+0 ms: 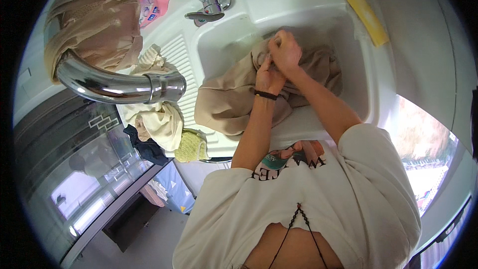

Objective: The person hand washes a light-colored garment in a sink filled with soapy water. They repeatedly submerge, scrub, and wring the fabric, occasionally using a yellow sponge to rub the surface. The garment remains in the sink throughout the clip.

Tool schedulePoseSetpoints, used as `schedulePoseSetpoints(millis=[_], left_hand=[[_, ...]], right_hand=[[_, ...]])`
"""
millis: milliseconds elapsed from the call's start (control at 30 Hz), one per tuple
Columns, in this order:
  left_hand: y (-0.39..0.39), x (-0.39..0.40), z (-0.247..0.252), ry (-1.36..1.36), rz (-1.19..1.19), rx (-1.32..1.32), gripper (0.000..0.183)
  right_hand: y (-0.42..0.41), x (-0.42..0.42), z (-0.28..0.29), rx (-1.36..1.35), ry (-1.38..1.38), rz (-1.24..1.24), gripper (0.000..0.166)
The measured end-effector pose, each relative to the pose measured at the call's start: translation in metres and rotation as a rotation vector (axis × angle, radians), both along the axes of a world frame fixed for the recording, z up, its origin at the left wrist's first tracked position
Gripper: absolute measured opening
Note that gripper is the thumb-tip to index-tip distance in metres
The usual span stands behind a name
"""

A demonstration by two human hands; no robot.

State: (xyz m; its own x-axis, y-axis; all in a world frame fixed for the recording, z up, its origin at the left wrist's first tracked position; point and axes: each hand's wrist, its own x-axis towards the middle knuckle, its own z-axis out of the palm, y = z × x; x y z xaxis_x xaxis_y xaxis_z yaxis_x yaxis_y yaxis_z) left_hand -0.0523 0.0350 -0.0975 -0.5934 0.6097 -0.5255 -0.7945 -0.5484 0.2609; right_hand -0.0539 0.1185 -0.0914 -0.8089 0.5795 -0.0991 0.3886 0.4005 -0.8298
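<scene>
A wet tan garment (224,101) is bunched in the white sink basin (220,48) and spills over its front left edge. My left hand (270,78), with a dark bracelet at the wrist, holds a fold of the cloth with its thumb pointing up. Pressed against it, my right hand (286,50) is curled into a fist on the same fold, slightly blurred. The fingers hide much of the gripped cloth. More of the garment lies under and to the right of both hands.
A chrome faucet (211,3) stands behind the basin, and a thick chrome spout (108,86) juts in from the left. Cream cloths (168,119) and a green scrub mitt (190,145) lie on the ribbed drainboard (179,56). A yellow bar (368,18) rests on the right rim.
</scene>
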Motion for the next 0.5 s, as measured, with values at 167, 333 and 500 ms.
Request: schedulePoseSetpoints(millis=[167, 333, 500], left_hand=[[-0.016, -0.003, 0.010, 0.089, 0.044, 0.242, 0.049], [-0.015, -0.011, -0.022, 0.027, 0.029, 0.020, 0.041], [-0.023, -0.023, -0.059, -0.128, 0.212, -0.439, 0.043]], right_hand=[[-0.062, 0.018, 0.022, 0.507, 0.061, -0.117, 0.025], [-0.008, 0.011, -0.035, -0.066, 0.036, 0.104, 0.031], [0.020, -0.004, -0.091, -0.151, -0.085, -0.342, 0.042]])
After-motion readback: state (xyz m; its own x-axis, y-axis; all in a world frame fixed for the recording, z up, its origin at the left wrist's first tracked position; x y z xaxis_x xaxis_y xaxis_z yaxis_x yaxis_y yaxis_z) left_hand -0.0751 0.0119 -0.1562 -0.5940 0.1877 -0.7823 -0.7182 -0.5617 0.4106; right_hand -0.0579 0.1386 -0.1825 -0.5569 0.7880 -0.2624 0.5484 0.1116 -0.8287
